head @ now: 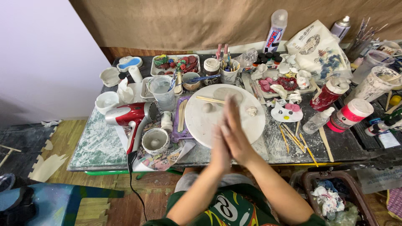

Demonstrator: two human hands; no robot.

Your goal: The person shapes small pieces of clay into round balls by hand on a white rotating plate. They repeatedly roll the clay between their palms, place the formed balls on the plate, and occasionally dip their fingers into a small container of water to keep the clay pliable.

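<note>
My left hand [219, 147] and right hand [234, 129] press palm to palm, fingers straight; anything between is hidden. Flat clay disc [227, 93] and ball [207, 107] already lie on the round board [251, 125]. More shaping looks left.

One view only, from the person's head, looking steeply down and forward across the surface [92, 146]. The round white board [201, 121] sits near the middle of the picture, fairly close. Nearer the camera than the board, the person's forearms and lap fill the lower edge. Beyond the board, the far edge of the surface meets a brown paper-covered wall [167, 21] along the top. Left of the board the view takes in the floor [63, 134]; right of it, the surface runs out of frame.
</note>
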